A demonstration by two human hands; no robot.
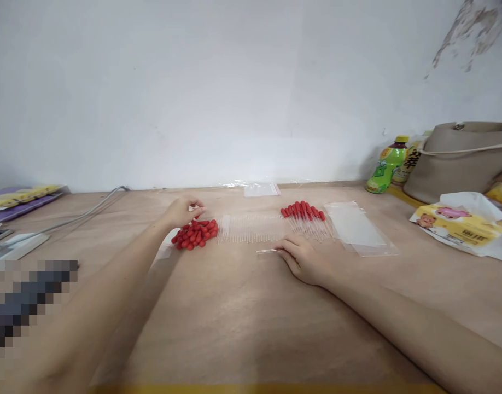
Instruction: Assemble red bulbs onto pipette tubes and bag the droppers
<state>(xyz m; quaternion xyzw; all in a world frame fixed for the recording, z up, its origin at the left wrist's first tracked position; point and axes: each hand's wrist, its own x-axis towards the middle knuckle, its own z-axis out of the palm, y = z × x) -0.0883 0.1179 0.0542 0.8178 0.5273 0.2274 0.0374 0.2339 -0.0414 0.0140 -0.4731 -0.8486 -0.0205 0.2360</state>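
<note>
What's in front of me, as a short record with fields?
left hand: at the red pieces, grip unclear
right hand: pinching a clear stick, palm down
middle: row of clear sticks
right of row: red-tipped sticks, then clear bags
far left: cable
far right: green bottle, tissue pack, handbag
back: white wall

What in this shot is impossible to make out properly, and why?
All in the head view:
- Left hand: whether it grips a red piece; too small to tell.
- Red pile: lower pieces, hidden by upper ones.
- Clear sticks: exact count; too thin and crowded.
- Dark object: its identity, masked by coarse pixel blocks.
- Beige bag: right side, cut off by the right edge.
</note>
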